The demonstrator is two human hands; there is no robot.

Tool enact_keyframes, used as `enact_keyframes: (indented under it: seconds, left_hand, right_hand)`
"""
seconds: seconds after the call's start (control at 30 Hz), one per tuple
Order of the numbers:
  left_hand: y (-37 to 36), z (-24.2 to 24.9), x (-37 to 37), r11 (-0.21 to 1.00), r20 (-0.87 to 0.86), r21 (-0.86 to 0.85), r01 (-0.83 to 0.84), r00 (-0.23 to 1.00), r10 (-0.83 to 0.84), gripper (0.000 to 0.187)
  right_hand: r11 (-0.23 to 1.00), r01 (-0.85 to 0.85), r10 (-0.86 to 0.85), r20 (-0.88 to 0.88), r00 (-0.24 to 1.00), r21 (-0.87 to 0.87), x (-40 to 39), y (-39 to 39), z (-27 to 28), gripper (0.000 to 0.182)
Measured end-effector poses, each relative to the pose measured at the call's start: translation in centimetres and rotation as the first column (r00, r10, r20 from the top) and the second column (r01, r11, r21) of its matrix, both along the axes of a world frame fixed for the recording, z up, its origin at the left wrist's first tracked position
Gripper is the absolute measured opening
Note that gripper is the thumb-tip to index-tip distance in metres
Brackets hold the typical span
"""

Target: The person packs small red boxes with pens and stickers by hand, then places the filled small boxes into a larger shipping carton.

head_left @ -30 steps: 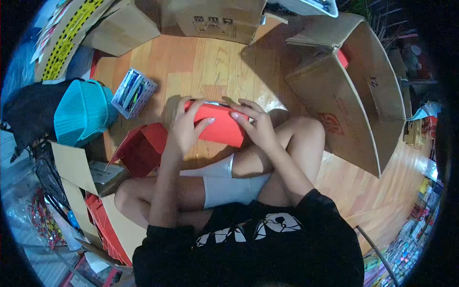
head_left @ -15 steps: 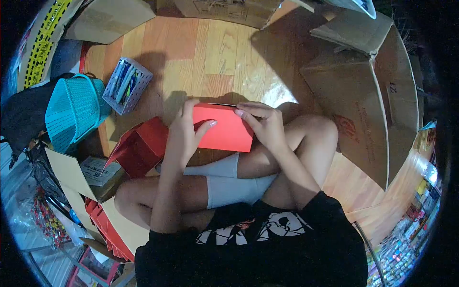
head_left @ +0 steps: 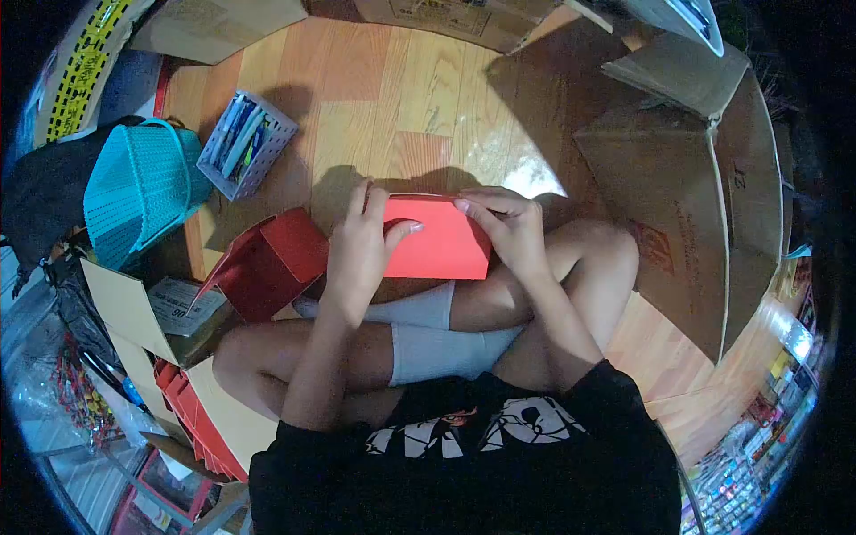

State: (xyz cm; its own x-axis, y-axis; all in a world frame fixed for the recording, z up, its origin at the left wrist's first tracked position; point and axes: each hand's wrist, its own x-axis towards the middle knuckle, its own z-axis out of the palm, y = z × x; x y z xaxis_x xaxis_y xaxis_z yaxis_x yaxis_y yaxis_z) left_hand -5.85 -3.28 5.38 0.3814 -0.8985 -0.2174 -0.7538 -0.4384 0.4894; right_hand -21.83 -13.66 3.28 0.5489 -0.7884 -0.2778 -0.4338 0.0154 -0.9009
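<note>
A red cardboard box is held up over my crossed legs, its broad side facing me. My left hand grips its left end, thumb on the near face and fingers at the top edge. At the upper right corner my right hand is closed on the box, thumb in front and fingers along the top edge. What lies behind the box is hidden. Left of my left hand, an opened red box rests with its flap folded out.
A lilac basket of pens and a turquoise woven basket stand at left. Near my left knee is an open carton with folded red card beside it. A large brown carton rises on the right.
The red box and both hands appear slightly further right, and the surroundings have shifted in view too. The fingers of my left hand are raised more at the top edge.
</note>
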Motion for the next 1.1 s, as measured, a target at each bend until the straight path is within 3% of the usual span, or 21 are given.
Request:
enact_keyframes:
  seconds: [0.1, 0.17, 0.4, 0.47, 0.6, 0.8, 0.9, 0.97, 1.1]
  left_hand:
    - [0.0, -0.1, -0.2, 0.997, 0.054, -0.078, 0.017, 0.998, -0.013, 0.050]
    - [-0.2, 0.5, -0.4, 0.998, -0.047, 0.026, -0.053, 0.997, 0.054, 0.049]
    - [-0.4, 0.0, -0.5, 0.999, 0.069, 0.032, -0.030, 0.997, 0.028, 0.051]
    - [-0.3, -0.1, -0.5, 1.000, 0.091, 0.005, 0.028, 0.995, -0.029, 0.051]
    - [-0.2, -0.1, -0.2, 1.000, 0.060, 0.020, 0.018, 0.998, -0.019, 0.050]
    - [-0.3, 0.2, 0.2, 0.998, -0.017, 0.063, -0.027, 0.999, 0.028, 0.053]
    - [-0.2, 0.0, 0.6, 0.996, -0.019, 0.090, 0.016, 1.000, -0.014, 0.053]
    - [-0.4, -0.2, 1.0, 0.998, -0.091, 0.045, 0.047, 0.995, -0.043, 0.046]
    - [-0.7, 0.1, 1.1, 0.995, -0.148, 0.090, 0.052, 0.988, -0.038, 0.045]
  right_hand:
    - [0.998, 0.051, -0.050, 0.025, 0.998, -0.021, -0.1, 0.2, -0.5, 0.015]
    - [0.989, 0.006, 0.004, 0.071, 0.997, -0.145, -0.3, 0.2, -0.7, 0.014]
    - [0.995, 0.020, -0.016, 0.046, 0.999, -0.099, -0.1, 0.2, -0.7, 0.012]
    - [0.992, 0.059, -0.067, 0.062, 0.996, 0.114, -0.3, 0.2, -1.2, 0.015]
    - [0.976, 0.116, -0.135, 0.089, 0.987, 0.185, -0.5, -0.1, -1.5, 0.020]
    - [0.977, 0.201, -0.200, 0.031, 0.979, -0.070, -1.9, 1.0, -0.8, 0.018]
    - [0.975, 0.222, -0.222, 0.035, 0.974, 0.000, -1.8, 0.9, -0.5, 0.012]
    - [0.943, 0.191, -0.228, 0.112, 0.967, 0.271, -1.9, 0.4, -0.7, 0.009]
    - [0.923, 0.160, -0.213, 0.117, 0.970, 0.350, -1.5, -0.3, -0.7, 0.009]
